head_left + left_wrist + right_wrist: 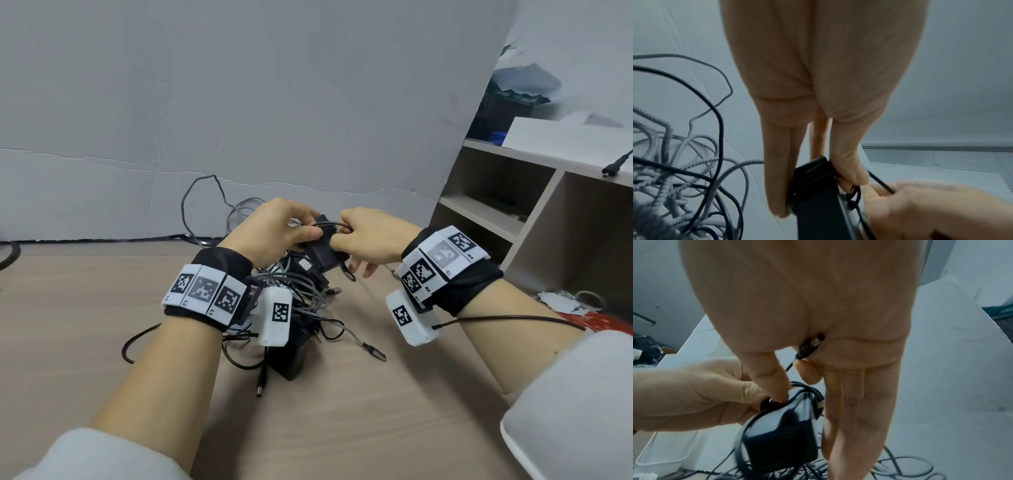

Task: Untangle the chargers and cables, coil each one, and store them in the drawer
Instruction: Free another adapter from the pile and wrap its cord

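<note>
Head view: both hands meet above the tangle (291,301), adapter (322,251) held between them. Left hand (274,229) clamps its top end, long axis pointing down-toward me. Right hand (371,240) pinches its cord (329,224) just right, closer for winding.

Even soft light, head view sharp w/ edge warp; wrist views blurry, dim.

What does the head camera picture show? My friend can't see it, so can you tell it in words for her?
Two hands hold a black charger block above a wooden table: the left hand grips the block while the right hand pinches its thin black cord. Beneath them lies a tangle of grey braided and black cables with another black adapter, and an open shelf unit stands to the right.
</note>
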Demonstrator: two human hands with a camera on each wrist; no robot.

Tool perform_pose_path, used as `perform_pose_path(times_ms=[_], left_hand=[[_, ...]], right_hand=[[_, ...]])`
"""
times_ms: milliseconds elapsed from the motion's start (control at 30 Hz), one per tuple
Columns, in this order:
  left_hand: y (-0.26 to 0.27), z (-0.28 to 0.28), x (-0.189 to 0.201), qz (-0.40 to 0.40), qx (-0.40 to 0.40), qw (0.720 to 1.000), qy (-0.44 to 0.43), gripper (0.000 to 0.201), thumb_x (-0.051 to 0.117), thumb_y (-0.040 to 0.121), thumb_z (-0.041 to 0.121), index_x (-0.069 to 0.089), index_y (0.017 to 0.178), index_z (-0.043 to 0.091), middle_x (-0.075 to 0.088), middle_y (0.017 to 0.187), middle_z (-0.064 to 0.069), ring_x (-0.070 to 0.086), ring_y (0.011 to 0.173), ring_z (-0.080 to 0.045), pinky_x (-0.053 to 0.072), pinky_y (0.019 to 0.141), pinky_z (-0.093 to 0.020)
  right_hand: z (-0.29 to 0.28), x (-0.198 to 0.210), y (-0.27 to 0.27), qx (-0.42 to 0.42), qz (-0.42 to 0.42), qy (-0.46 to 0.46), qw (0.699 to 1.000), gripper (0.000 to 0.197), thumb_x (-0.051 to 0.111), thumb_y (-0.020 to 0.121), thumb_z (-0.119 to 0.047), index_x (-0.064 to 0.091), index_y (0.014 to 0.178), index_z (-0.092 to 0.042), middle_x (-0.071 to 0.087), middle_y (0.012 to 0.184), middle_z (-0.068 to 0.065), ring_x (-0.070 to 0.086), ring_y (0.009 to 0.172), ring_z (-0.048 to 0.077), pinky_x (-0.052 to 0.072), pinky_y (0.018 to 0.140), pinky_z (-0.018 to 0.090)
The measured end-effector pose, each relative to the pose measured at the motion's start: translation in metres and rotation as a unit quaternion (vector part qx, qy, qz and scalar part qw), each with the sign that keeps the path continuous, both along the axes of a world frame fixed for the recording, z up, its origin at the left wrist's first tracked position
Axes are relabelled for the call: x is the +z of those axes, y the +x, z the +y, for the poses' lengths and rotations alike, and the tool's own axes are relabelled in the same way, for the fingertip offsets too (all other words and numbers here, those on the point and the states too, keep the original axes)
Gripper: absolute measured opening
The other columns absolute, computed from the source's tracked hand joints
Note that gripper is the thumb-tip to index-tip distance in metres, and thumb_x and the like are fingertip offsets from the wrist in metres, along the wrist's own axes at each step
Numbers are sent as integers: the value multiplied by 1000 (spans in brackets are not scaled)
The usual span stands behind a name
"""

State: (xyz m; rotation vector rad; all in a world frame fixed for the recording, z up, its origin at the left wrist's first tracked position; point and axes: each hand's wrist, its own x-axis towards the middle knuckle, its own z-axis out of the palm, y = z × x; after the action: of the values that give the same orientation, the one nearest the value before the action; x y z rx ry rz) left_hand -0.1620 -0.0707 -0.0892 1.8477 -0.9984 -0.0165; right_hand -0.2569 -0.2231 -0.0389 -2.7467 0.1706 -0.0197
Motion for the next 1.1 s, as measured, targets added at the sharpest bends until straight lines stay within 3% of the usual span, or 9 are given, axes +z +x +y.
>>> perform_pose_path(times_ms=[67, 167, 267, 333, 433, 533, 733, 933, 1100], left_hand=[[3, 1, 0, -26, 27, 999, 7, 21, 68, 95, 15, 65, 75, 17, 69, 119, 6, 71, 94, -21, 58, 90, -43], [5, 2, -1, -44, 59, 997, 18, 24, 66, 96, 16, 65, 73, 25, 70, 116, 8, 69, 99, -19, 53, 96, -45], [4, 4, 1, -60, 51, 997, 29, 24, 65, 97, 16, 65, 75, 25, 67, 123, 6, 67, 104, -17, 51, 101, -40], [1, 4, 2, -65, 39, 996, 43, 17, 64, 97, 15, 66, 81, 19, 64, 128, 4, 65, 106, -18, 49, 100, -33], [-3, 1, 3, -79, 13, 995, 66, 10, 59, 98, 9, 63, 90, 5, 65, 119, -1, 65, 101, -26, 50, 94, -35], [-8, 1, 4, -74, -4, 996, 51, 11, 59, 98, 7, 60, 87, 7, 64, 116, 2, 65, 96, -25, 48, 84, -27], [-7, 3, 7, -66, -18, 998, 4, 14, 66, 96, 10, 61, 83, 5, 66, 113, 9, 69, 89, -25, 50, 90, -38], [-8, -1, 6, -68, 5, 998, -7, 12, 63, 97, 12, 61, 86, 7, 68, 109, -7, 68, 87, -33, 52, 92, -52], [-8, -4, 6, -64, 21, 998, -6, 10, 59, 99, 14, 60, 93, 6, 67, 105, -7, 66, 88, -34, 51, 91, -54]], right_hand=[[1, 2, -4, 0, -10, -7, 1000, 29, 48, 98, -36, 48, 87, -10, 67, 94, 17, 72, 79, 29, 63, 60, 43], [-3, 6, -6, 27, -44, -33, 998, 31, 44, 104, -35, 52, 96, -6, 63, 87, 14, 64, 80, 28, 60, 63, 42], [-9, 11, -2, 44, -83, -171, 981, 26, 52, 103, -36, 62, 106, -12, 55, 93, 3, 55, 100, 28, 41, 75, 33], [-13, 12, 3, 25, -123, -220, 967, 24, 59, 100, -37, 68, 106, -15, 52, 95, 3, 50, 104, 27, 42, 85, 36], [-15, 11, 9, 5, -208, -135, 969, 17, 62, 99, -34, 66, 94, -19, 52, 76, -6, 53, 86, 21, 42, 74, 32], [-11, 8, 13, 33, -246, -24, 968, 14, 62, 99, -31, 60, 89, -21, 55, 72, -6, 49, 69, 9, 36, 62, 24], [-14, -1, 20, 59, -260, 106, 958, 16, 60, 99, -17, 56, 85, -24, 65, 67, 1, 58, 61, 13, 50, 66, 34], [-17, -2, 22, 14, -265, 162, 950, 15, 74, 89, -25, 63, 83, -17, 67, 72, 1, 59, 63, 12, 43, 60, 28], [-20, -2, 24, -1, -247, 154, 957, 21, 77, 88, -27, 64, 77, -16, 64, 72, -2, 55, 62, 8, 42, 59, 23]])
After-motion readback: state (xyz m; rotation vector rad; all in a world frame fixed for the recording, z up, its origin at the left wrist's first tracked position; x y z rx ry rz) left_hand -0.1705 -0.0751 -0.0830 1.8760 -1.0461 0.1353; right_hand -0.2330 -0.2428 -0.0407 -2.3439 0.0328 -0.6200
